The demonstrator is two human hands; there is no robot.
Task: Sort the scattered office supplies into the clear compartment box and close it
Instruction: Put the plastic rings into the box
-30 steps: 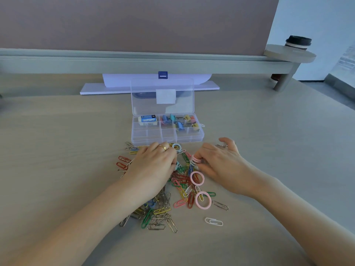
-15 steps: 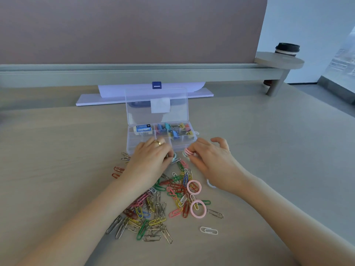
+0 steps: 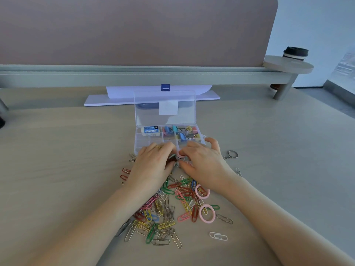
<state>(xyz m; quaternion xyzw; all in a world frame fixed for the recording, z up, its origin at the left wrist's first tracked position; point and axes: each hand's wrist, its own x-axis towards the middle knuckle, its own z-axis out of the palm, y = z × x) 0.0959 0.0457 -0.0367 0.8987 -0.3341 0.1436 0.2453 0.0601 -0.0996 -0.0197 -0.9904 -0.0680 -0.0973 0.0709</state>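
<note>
Paper clips (image 3: 169, 212) and two pink rings (image 3: 207, 214) lie scattered on the surface (image 3: 67, 169). Beyond them, the left hand (image 3: 151, 166) pinches clips and the right hand (image 3: 201, 162) pinches stacked pink rings at the open box (image 3: 167, 135); best dropped into separate front compartments.

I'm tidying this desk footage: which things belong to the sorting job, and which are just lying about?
Job: clear compartment box, eraser, binder clips, paper clips, pink rings, key ring, left hand, right hand.

Lying about: coffee cup, white stand.
</note>
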